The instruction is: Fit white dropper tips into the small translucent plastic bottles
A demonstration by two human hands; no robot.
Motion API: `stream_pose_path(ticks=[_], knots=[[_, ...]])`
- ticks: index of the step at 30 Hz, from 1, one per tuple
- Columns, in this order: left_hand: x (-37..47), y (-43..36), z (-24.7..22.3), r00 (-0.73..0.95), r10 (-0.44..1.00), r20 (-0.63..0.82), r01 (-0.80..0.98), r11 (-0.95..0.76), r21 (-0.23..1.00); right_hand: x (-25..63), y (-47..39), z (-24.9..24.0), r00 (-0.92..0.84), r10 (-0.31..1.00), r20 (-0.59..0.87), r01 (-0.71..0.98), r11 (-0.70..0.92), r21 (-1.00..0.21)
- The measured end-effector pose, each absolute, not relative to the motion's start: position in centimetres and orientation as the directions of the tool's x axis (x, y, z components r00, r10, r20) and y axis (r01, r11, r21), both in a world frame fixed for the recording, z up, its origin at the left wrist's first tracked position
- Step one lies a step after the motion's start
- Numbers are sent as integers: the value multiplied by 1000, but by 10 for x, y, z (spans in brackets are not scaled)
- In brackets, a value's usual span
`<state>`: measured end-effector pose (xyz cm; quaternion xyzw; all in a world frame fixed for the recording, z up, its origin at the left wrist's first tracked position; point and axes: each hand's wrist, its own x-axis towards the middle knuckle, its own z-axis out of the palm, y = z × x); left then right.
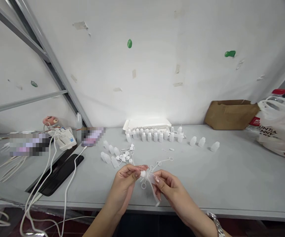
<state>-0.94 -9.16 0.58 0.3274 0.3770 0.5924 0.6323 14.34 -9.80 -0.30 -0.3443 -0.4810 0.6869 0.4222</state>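
My left hand [125, 181] pinches the white cap [142, 173] at the left end of a small translucent plastic bottle [151, 178], which lies tilted between both hands. The fingers of my right hand [171, 186] are closed round the bottle's body. A thin white strap [154, 195] hangs down beside the bottle, its far end near my right fingers. Around the hands lie white ring-ended plastic pieces [167, 159]. Left of them is a small pile of white caps [124, 157], next to several bottles lying down [114, 161].
Several bottles [155, 137] stand in rows before a white tray [148, 122] at the wall. A black phone [60, 176] and white cables [69, 187] occupy the left side. A brown paper bag [231, 115] and a plastic bag [280, 128] stand at the right.
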Motion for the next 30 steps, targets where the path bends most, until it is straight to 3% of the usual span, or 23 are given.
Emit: stream_pose_path(ticks=[5,7,9,14,21,30], knots=[[-7,-93,5,-29,982,-189,-548,142,824,146,-106,-15,-139,973,186,12,190,-982],[-6,-94,5,-42,981,-189,-550,135,824,146,-108,-16,-116,965,237,49,244,-969],[-6,-96,4,-51,987,-152,-534,102,839,145,-108,-14,-159,974,158,5,161,-987],[-1,-100,3,-40,999,-10,-426,-8,905,143,-98,-7,-374,916,-146,-200,-233,-952],[-1,-97,-3,-100,992,-81,-446,28,894,145,-95,-6,-355,930,-100,-315,-219,-923],[-4,-96,1,-57,997,-45,-429,16,903,148,-93,-5,-465,864,-193,-136,-285,-949]])
